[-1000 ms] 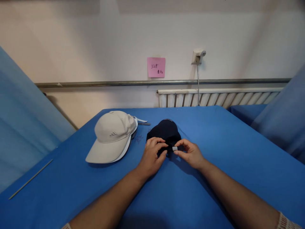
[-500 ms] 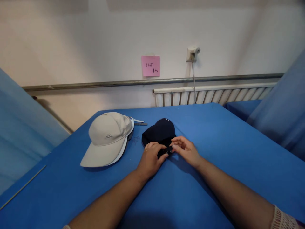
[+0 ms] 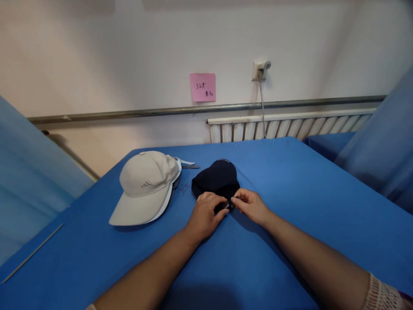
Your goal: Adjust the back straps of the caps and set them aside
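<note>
A black cap (image 3: 217, 177) lies on the blue-covered table with its brim pointing away from me. At its near edge, my left hand (image 3: 206, 214) pinches the black back strap between thumb and fingers. Just to the right, my right hand (image 3: 252, 207) is closed on the same strap (image 3: 231, 204), thumb against index finger. A small light patch and what looks like a buckle show between the two hands; the fingers partly hide them.
Stacked caps, a beige one (image 3: 145, 189) on top, sit left of the black cap. A thin stick (image 3: 32, 254) lies near the left edge of the blue table (image 3: 309, 224). Behind are a radiator (image 3: 290, 125), a rail (image 3: 145, 113) and a pink note (image 3: 202, 87); curtains hang on both sides.
My right hand's fingers have closed from a looser, spread pose into a pinch on the strap. My left hand and the caps stay almost where they were; the view shifts slightly.
</note>
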Available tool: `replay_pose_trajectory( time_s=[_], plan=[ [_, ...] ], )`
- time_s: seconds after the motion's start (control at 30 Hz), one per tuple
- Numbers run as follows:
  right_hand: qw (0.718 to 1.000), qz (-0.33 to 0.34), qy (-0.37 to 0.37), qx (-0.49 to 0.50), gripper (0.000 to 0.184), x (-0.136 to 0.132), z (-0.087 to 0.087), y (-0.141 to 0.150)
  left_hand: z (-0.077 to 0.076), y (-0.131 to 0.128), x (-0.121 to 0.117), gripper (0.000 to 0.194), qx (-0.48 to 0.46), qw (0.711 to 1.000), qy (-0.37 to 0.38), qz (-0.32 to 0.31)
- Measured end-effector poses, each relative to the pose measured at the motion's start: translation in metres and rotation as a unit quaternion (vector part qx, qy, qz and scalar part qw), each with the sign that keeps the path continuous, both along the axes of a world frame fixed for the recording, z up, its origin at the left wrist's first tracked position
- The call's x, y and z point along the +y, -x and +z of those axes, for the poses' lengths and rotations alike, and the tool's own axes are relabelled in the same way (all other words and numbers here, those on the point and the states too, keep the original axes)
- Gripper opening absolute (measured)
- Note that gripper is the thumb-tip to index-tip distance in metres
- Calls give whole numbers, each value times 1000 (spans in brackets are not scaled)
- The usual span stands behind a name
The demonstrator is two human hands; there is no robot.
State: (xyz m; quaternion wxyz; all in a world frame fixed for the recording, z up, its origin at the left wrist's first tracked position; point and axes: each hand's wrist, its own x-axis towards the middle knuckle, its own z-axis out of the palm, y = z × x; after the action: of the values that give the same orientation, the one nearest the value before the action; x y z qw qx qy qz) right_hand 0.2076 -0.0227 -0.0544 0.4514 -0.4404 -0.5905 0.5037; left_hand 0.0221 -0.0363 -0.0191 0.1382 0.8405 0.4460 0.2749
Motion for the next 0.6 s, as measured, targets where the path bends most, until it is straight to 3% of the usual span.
replay_pose_trajectory(
  time_s=[0.43,0.5,0.6],
  plan=[
    [998,-55,19,-11,24,6,-1,-7,2,4,-1,20,2,1000,7,5],
    [996,-51,69,17,29,4,2,-7,2,3,-1,24,0,1000,11,21],
    [977,-28,201,65,39,-1,8,-8,1,3,0,23,-30,998,23,55]
  ],
)
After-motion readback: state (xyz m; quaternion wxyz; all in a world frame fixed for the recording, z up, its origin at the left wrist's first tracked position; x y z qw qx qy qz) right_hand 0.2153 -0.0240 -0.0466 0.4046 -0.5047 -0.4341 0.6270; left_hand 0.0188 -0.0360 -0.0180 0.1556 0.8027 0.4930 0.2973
